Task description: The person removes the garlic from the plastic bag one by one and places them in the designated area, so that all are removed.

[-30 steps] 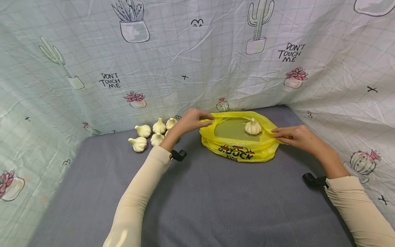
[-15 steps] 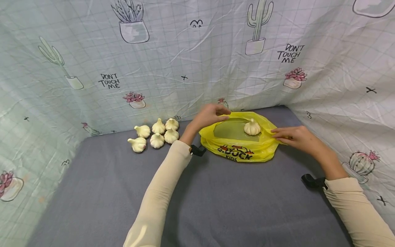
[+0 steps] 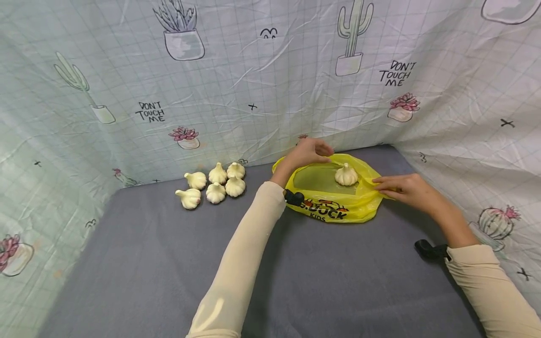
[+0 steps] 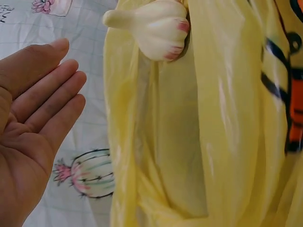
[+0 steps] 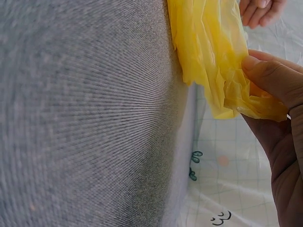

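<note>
A yellow plastic bag (image 3: 359,212) with dark lettering lies at the back of the table, its mouth spread. Inside the mouth, toward the right, sits a garlic bulb (image 3: 346,175) with its stem up; the left wrist view shows this bulb (image 4: 161,30) with pinkish patches. My left hand (image 3: 307,154) hovers over the bag's far left side, holding nothing, its fingers (image 4: 57,101) loosely extended. At the bag's right edge, my right hand (image 3: 407,188) pinches the plastic between thumb and fingers. In the right wrist view, gathered plastic bunches in this hand (image 5: 279,82).
Several more garlic bulbs (image 3: 217,173) are grouped at the back left of the grey tablecloth (image 3: 160,263). A cloth backdrop (image 3: 253,70) printed with cacti hangs right behind the bag and rises on both sides.
My left hand has left the bag's left rim and travelled right, over the bag's far edge, uncovering the bulbs at left. My right hand keeps its pinch in place.
</note>
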{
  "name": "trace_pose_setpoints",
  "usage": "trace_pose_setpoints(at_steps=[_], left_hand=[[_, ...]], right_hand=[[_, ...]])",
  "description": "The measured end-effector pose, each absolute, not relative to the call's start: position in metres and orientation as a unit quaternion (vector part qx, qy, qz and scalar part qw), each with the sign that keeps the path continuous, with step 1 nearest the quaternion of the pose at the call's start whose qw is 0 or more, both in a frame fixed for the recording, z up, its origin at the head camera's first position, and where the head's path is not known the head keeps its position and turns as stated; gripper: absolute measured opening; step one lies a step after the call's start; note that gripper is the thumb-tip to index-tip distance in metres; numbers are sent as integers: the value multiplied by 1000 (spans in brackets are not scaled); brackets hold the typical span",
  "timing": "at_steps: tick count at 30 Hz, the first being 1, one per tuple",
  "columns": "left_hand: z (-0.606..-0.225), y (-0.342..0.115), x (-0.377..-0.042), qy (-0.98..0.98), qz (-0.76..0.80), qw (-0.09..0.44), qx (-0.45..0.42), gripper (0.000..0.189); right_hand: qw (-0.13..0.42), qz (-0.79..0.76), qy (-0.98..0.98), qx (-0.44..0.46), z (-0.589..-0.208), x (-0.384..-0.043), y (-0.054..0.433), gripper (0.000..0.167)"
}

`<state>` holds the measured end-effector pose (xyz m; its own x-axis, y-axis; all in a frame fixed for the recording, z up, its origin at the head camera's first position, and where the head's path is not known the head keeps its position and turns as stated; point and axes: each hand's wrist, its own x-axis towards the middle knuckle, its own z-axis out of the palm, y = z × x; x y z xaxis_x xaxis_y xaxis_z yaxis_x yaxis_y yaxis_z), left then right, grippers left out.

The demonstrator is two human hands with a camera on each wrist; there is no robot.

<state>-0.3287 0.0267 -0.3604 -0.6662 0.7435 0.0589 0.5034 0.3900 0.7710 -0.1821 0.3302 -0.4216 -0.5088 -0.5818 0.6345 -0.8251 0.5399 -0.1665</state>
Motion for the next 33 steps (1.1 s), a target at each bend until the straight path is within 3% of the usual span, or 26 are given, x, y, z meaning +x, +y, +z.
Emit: trace_pose_setpoints(at_steps=[10, 33], left_hand=[[-380, 51, -330, 802, 420, 198, 375, 37], [-391, 75, -325, 840, 382, 169, 346, 24]], right_hand=[[258, 204, -852, 408, -419, -180, 329, 31], [254, 196, -857, 403, -418, -180, 326, 35]])
